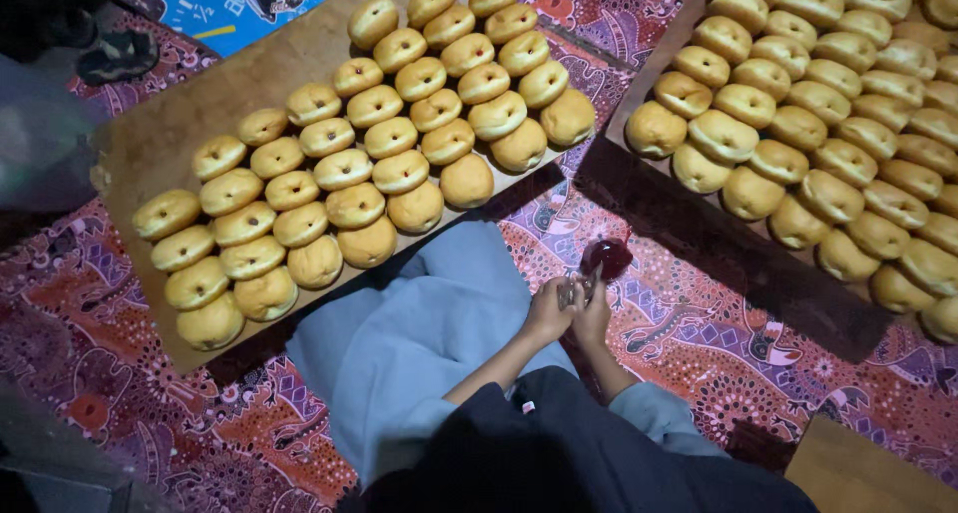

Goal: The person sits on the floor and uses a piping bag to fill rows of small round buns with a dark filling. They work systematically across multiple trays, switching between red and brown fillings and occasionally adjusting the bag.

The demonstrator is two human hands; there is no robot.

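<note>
My left hand (547,313) and my right hand (595,319) are pressed together just above my lap, both closed around the twisted neck of a small clear bag of dark red filling (606,257). The bag's bulb sticks up beyond my fingers, over the patterned mat. To the left lies a wooden board (150,144) with rows of round golden doughnuts (399,171), some showing a red dot of filling on top. On the right, a second board (639,79) is packed with similar doughnuts (798,129).
I sit on a red and purple patterned mat (689,333), my grey-clad leg (419,323) reaching toward the left board. A blue printed sheet (225,9) lies at the top left. A plain wooden surface (858,468) shows at the bottom right.
</note>
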